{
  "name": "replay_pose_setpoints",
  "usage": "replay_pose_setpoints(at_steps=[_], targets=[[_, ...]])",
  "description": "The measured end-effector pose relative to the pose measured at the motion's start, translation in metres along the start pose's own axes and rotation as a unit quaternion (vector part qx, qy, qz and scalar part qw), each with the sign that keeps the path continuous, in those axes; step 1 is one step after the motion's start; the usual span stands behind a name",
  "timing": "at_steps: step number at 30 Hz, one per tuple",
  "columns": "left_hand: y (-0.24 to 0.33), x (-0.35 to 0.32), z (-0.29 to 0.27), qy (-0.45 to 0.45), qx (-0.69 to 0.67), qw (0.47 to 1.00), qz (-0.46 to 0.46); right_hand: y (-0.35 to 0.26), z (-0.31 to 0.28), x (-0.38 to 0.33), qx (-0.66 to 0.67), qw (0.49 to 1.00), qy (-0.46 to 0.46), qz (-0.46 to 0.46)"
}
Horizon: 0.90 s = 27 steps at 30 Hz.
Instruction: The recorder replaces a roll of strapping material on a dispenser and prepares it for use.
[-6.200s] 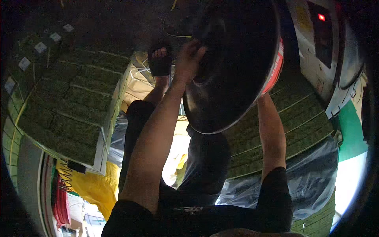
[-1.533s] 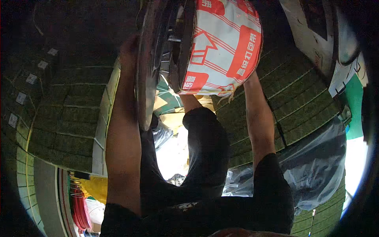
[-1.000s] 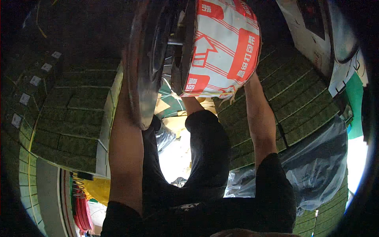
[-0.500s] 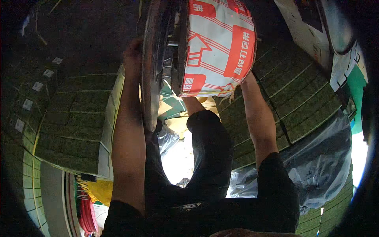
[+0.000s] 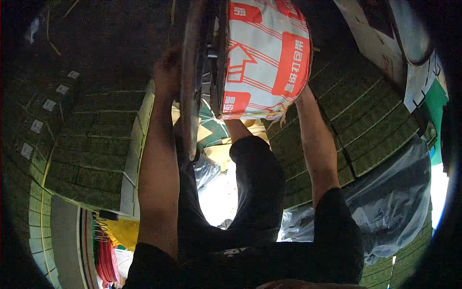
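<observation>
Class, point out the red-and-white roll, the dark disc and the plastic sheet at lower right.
Red-and-white roll [image 5: 264,62], head view: middle of its wrapped side.
Dark disc [image 5: 190,86], head view: its outer edge.
Plastic sheet [image 5: 392,202], head view: its creased middle.

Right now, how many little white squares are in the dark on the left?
5, in a slanting row: the top square; the second square below it; the middle square; the fourth square below that; the bottom square, farthest left. Shadow may hide more.

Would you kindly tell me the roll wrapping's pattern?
The wrapping is white with red blocks, lines and an arrow, in the head view.
</observation>
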State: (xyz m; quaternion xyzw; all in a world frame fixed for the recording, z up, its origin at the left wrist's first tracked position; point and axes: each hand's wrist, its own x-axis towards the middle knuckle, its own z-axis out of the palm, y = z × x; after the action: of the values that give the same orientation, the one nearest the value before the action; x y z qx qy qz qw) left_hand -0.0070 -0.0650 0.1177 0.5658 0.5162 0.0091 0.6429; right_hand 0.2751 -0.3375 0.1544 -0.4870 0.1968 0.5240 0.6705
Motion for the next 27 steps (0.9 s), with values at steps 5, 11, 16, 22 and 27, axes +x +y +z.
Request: replay_pose_setpoints(at_steps=[5,11,16,22,27], targets=[[0.051,-0.013,0.011,0.021,0.015,0.999,-0.042,0.000,0.001,-0.005,-0.006,1.000,0.005,0.005],[0.063,0.013,0.001,-0.018,-0.223,0.906,-0.360,-0.005,0.000,-0.004,-0.012,1.000,0.006,0.010],[0.039,-0.003,0.014,-0.008,-0.033,0.997,0.066,-0.005,-0.005,-0.001,-0.017,1.000,0.004,0.017],[0.058,-0.018,0.027,0.013,-0.083,0.994,-0.066,-0.023,-0.008,0.004,-0.083,0.995,-0.014,0.043],[0.065,-0.020,0.038,0.039,-0.248,0.959,-0.132,-0.031,-0.002,-0.004,-0.074,0.995,0.041,0.061]])
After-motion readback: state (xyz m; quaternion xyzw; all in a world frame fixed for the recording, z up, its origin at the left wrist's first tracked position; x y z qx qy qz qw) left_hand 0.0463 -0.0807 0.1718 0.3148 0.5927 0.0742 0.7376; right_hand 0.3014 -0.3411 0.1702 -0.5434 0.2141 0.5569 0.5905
